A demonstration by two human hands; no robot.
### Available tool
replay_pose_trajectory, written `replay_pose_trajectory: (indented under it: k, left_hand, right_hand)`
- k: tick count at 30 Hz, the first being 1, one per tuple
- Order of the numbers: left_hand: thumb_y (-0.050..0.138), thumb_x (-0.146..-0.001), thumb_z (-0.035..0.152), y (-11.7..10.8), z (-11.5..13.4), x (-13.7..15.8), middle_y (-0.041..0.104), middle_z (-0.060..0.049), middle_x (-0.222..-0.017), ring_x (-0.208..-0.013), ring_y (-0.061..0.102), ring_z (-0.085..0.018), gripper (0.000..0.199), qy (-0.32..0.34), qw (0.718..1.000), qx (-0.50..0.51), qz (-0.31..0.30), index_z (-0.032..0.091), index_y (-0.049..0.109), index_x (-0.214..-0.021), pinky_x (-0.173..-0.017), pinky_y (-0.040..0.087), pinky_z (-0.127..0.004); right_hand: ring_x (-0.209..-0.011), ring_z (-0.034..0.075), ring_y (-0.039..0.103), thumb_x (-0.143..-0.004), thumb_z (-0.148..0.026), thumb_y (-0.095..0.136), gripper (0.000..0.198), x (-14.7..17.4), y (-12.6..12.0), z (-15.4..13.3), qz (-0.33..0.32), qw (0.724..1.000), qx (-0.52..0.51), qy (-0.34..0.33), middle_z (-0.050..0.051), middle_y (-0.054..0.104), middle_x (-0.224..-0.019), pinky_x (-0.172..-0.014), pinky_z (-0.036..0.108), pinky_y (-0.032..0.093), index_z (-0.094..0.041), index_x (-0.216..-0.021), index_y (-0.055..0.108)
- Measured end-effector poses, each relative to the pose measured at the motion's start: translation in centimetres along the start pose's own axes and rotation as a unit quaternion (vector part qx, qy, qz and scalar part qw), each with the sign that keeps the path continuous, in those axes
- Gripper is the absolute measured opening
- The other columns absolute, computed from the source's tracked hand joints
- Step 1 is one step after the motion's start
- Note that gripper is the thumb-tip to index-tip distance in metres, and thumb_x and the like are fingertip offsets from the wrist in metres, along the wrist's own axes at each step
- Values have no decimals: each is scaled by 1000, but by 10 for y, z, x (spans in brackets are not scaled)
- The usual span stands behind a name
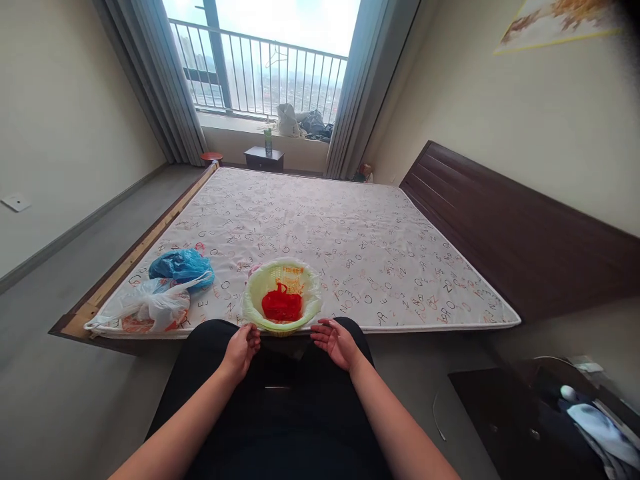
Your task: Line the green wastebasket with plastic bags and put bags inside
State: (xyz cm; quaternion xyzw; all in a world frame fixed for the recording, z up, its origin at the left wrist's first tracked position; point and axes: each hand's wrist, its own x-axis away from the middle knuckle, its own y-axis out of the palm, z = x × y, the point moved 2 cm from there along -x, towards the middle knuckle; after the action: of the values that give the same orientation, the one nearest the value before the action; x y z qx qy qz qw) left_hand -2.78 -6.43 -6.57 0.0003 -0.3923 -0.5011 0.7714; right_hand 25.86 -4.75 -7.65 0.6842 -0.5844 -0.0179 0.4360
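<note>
On the near edge of the mattress stands a pale yellow-green basket (309, 308) lined with a thin clear plastic bag. A bright red plastic bag (283, 305) lies crumpled inside it. My left hand (241, 350) rests by my knee at the basket's lower left, its fingers loosely curved and apart, with nothing visible in them. Near the basket's lower right, my right hand (336, 342) is palm up with its fingers stretched out, holding nothing. To the left lie a blue plastic bag (183, 265) and a white plastic bag (155, 303) with orange-red print.
The letter-patterned mattress (325, 227) lies on a dark wooden bed frame with a headboard (500, 220) at right. A small dark nightstand (264, 160) with a green bottle (269, 141) stands beyond it. A dark cabinet (500, 407) is at lower right.
</note>
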Motion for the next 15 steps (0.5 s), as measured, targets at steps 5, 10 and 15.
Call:
replay_pose_trajectory:
  k: [5, 10, 15]
  left_hand:
    - [61, -90, 19, -6, 4, -6, 60, 1, -66, -48, 56, -9, 7, -7, 1000, 11, 20, 16, 58, -85, -46, 45, -20]
    - [61, -91, 19, -12, 4, -12, 62, 0, -67, -48, 57, -10, 7, -2, 1000, 9, 20, 15, 59, -86, -46, 45, -20]
    - [59, -93, 20, -15, 4, -13, 61, 1, -67, -49, 56, -10, 8, -2, 1000, 12, 19, 15, 60, -87, -47, 45, -20]
  right_hand:
    - [-83, 22, 77, -99, -34, 46, 26, -1, -5, -3, 26, 999, -24, -12, 11, 78, -95, -75, 35, 57, -21, -116, 59]
    - [-83, 21, 76, -100, -36, 48, 24, -4, -6, -2, 46, 998, -40, -14, 9, 76, -103, -73, 35, 58, -23, -118, 56]
    - [-86, 18, 74, -98, -34, 53, 15, -18, -9, -4, 132, 988, -70, -42, 6, 69, -106, -71, 32, 61, -25, -111, 54]
